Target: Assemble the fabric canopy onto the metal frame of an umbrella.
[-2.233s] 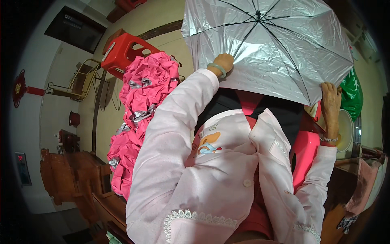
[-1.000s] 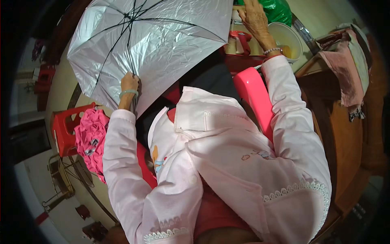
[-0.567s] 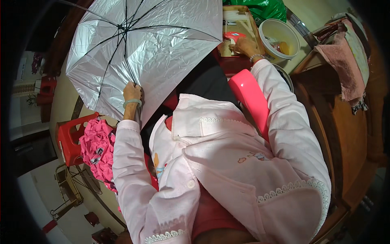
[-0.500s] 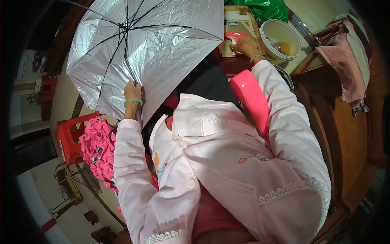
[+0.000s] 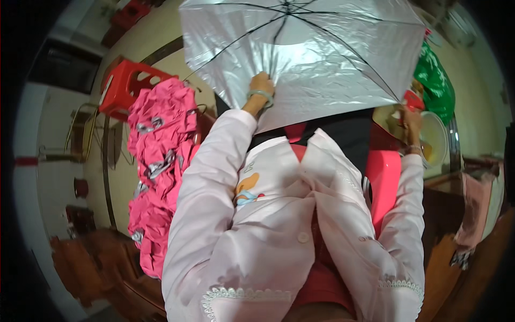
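An umbrella (image 5: pixel 332 70) with a silver lining and thin black ribs lies open across the front of me, its inside facing me. My left hand (image 5: pixel 262 86), wearing a bracelet, is closed around its shaft below the hub. At the umbrella's right corner is my right hand (image 5: pixel 411 126), its fingers drawn together beside the rib tip. A small red object (image 5: pixel 413 100) shows right above those fingers. What the fingers pinch is too small to make out. Under the hand sits a reddish box (image 5: pixel 383 138), partly covered by the umbrella.
Crumpled pink umbrellas (image 5: pixel 161 155) with silver patches are heaped to my left, by a red plastic stool (image 5: pixel 134 88). On the right are a white bucket (image 5: pixel 440 137), a green plastic bag (image 5: pixel 435 88) and a pink cloth (image 5: pixel 476 196). A bright pink plastic piece (image 5: pixel 383 180) lies beside my right forearm.
The view has swung left, so more of the pink heap shows. The umbrella's right corner now lies beside my right hand, covering much of the box. My left hand keeps its grip.
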